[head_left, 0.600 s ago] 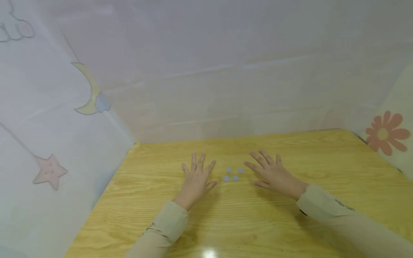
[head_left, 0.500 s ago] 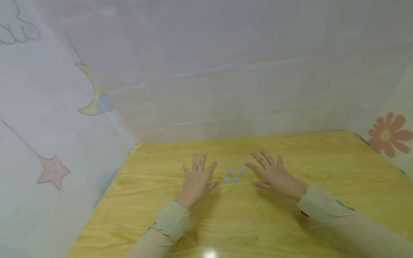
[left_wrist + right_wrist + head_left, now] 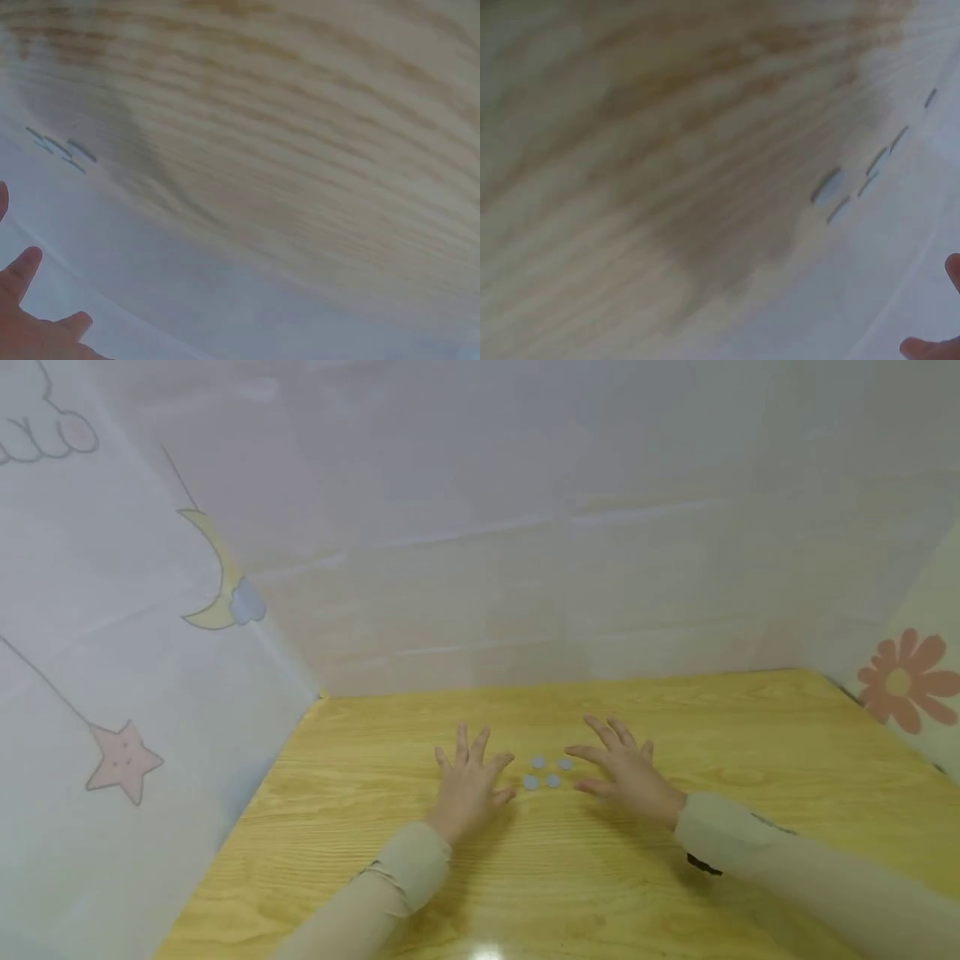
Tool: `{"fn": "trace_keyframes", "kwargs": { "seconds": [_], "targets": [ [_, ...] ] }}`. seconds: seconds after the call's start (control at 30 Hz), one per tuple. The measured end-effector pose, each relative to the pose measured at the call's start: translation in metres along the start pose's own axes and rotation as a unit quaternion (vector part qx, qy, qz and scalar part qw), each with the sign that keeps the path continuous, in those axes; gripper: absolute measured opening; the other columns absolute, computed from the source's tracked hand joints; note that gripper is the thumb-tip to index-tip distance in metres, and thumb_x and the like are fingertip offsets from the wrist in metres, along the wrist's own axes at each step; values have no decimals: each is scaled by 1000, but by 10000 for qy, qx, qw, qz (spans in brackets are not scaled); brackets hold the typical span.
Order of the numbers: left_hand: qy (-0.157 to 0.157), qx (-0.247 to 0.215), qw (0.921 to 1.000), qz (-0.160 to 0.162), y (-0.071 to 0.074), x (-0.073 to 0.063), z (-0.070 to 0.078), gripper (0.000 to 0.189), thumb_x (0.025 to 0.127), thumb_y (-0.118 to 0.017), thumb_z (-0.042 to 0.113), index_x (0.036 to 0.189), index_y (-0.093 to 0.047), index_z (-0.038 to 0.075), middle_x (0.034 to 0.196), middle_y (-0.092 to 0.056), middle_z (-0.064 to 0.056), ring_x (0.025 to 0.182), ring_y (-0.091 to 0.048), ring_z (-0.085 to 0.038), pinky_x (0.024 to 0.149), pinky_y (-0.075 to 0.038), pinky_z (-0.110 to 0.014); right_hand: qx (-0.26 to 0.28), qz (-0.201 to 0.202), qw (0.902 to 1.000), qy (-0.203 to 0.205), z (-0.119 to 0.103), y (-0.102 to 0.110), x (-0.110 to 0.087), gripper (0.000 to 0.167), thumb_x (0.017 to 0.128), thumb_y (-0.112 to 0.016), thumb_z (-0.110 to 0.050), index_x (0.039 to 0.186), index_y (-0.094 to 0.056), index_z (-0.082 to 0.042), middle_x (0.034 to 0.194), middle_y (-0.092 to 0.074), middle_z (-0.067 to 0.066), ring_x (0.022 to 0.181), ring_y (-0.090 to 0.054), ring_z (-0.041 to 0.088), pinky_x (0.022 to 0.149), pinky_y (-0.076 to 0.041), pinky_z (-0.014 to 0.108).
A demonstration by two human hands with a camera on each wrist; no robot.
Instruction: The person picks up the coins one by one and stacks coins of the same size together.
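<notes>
Several small, flat, round grey discs, perhaps coins, lie close together on the wooden table between the two hands; one disc [image 3: 531,783] is at the near left of the group. My left hand [image 3: 467,789] is over the table just left of them, fingers spread, holding nothing. On the other side my right hand [image 3: 630,777] has its fingers spread too, thumb and index fingertip pointing toward the discs. Nothing is in its grasp. The left wrist view catches part of the left fingers [image 3: 22,274] at its lower left. In the right wrist view a disc [image 3: 829,186] shows near the right hand's shadow.
The wooden table [image 3: 570,877] has a pale wall sheet [image 3: 480,568] rising behind its far edge. Sheets with a printed star [image 3: 125,762] and a flower [image 3: 903,682] flank it on the left and right.
Both hands have shifted slightly inward, closer to the discs. The right thumb has moved nearer to them. The discs keep the same arrangement; the head view has tilted slightly.
</notes>
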State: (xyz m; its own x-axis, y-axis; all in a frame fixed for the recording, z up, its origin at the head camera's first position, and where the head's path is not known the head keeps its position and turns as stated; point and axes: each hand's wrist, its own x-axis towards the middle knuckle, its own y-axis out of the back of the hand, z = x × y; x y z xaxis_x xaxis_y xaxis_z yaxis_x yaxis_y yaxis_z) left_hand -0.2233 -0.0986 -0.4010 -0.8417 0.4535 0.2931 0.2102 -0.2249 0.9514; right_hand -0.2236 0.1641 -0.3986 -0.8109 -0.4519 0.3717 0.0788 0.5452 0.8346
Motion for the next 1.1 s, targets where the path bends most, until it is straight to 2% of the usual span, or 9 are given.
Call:
{"fn": "trace_keyframes", "kwargs": {
  "seconds": [0.13, 0.23, 0.37, 0.5, 0.63, 0.77, 1.0, 1.1],
  "targets": [
    [350, -316, 9988, -137, -7, 3, 3, 46, 84, -73, 42, 124, -67, 22, 152, -31, -22, 139, -10, -57, 91, -14, -84, 286, 12, 9994, -199, -1, -6, 4, 41, 82, -78, -18, 119, -67, -5, 149, -26, 30, 132, -12, 64, 77, -6, 90],
    [656, -759, 9946, -281, -9, 5, 5, 44, 83, -75, 41, 123, -68, 22, 154, -30, -22, 139, -8, -58, 91, -10, -85, 347, -129, 9988, -307, -1, -9, 6, 40, 81, -78, -19, 117, -68, -6, 149, -26, 30, 132, -11, 64, 77, -6, 90],
    [935, -1319, 9858, -448, -10, 5, 7, 43, 83, -75, 38, 121, -70, 20, 153, -31, -23, 138, -10, -58, 89, -8, -86, 300, -334, 9985, -323, 0, -13, 10, 40, 81, -78, -21, 117, -69, -6, 150, -26, 30, 132, -11, 63, 78, -6, 90],
    [1226, -1561, 9783, -592, -10, 4, 8, 42, 83, -75, 37, 120, -70, 18, 151, -34, -23, 139, -14, -55, 88, -10, -86, 373, -423, 9979, -331, 0, -16, 15, 38, 80, -79, -20, 115, -70, -7, 151, -26, 29, 132, -11, 64, 77, -5, 90],
    [1562, -1798, 9693, -604, -12, 7, 7, 41, 83, -75, 38, 119, -71, 19, 152, -34, -22, 141, -14, -51, 91, -9, -85, 707, -529, 9949, -486, 0, -18, 20, 34, 84, -76, -21, 114, -71, -8, 152, -23, 29, 132, -6, 65, 77, -2, 90],
    [1619, -1768, 9690, -600, -19, 10, 8, 40, 82, -75, 40, 116, -72, 21, 152, -35, -21, 142, -15, -49, 92, -8, -84, 869, -576, 9924, -648, 0, -21, 25, 31, 83, -76, -21, 111, -72, -8, 152, -23, 29, 132, -6, 65, 78, 0, 90],
    [1691, -1411, 9729, -700, -24, 17, 17, 39, 83, -73, 43, 117, -72, 23, 151, -37, -19, 142, -18, -47, 95, -12, -82, 673, -727, 9923, -740, 6, -31, 31, 33, 81, -78, -24, 110, -73, -10, 153, -24, 28, 132, -8, 65, 77, -4, 90],
    [1783, -1452, 9702, -764, -24, 20, 19, 38, 84, -72, 42, 116, -72, 21, 152, -36, -19, 143, -16, -47, 96, -9, -81, 634, -923, 9901, -850, 5, -34, 35, 35, 81, -78, -27, 112, -73, -11, 154, -23, 27, 133, -7, 65, 78, -3, 90]
  ]
}}
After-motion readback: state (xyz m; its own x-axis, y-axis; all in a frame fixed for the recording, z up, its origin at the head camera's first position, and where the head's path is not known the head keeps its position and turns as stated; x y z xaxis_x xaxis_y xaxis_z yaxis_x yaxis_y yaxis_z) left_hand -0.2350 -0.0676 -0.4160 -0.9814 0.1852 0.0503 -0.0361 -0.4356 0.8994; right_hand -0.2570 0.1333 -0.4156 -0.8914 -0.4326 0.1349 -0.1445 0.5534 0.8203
